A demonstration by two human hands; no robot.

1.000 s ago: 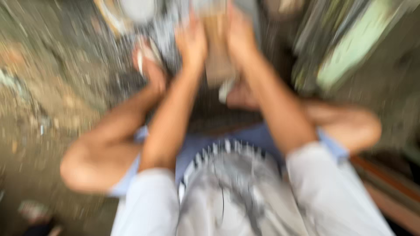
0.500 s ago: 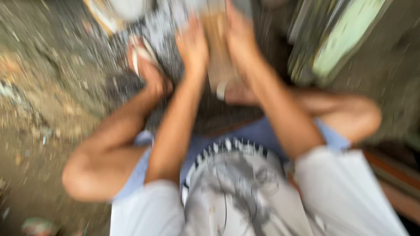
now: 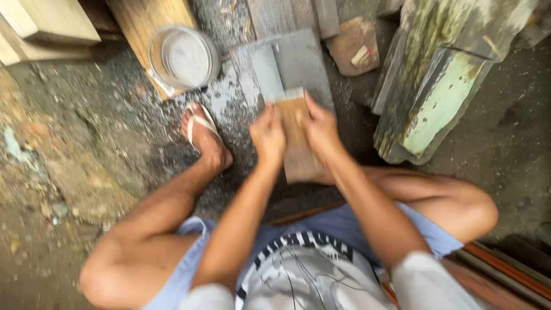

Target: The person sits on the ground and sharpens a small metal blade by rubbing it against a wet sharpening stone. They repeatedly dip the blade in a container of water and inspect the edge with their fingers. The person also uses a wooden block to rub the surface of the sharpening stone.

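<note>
- Both hands, left hand [image 3: 268, 135] and right hand [image 3: 321, 129], close their grip on a flat, light-brown wooden block [image 3: 297, 138], pressed on a grey flat stone slab [image 3: 298, 63] lying on the ground.
- Risk: wet slab could let the block skid, scraping fingertips on stone.
- The sandalled foot [image 3: 205, 138] sits near.
- Round metal bowl [image 3: 185, 57] on a wooden plank [image 3: 138, 23]: seemingly cloudy grey liquid.

Two hands, left [image 3: 268, 136] and right [image 3: 321, 131], one wooden block [image 3: 297, 138], one round container [image 3: 185, 58], one sandal [image 3: 201, 122].
</note>
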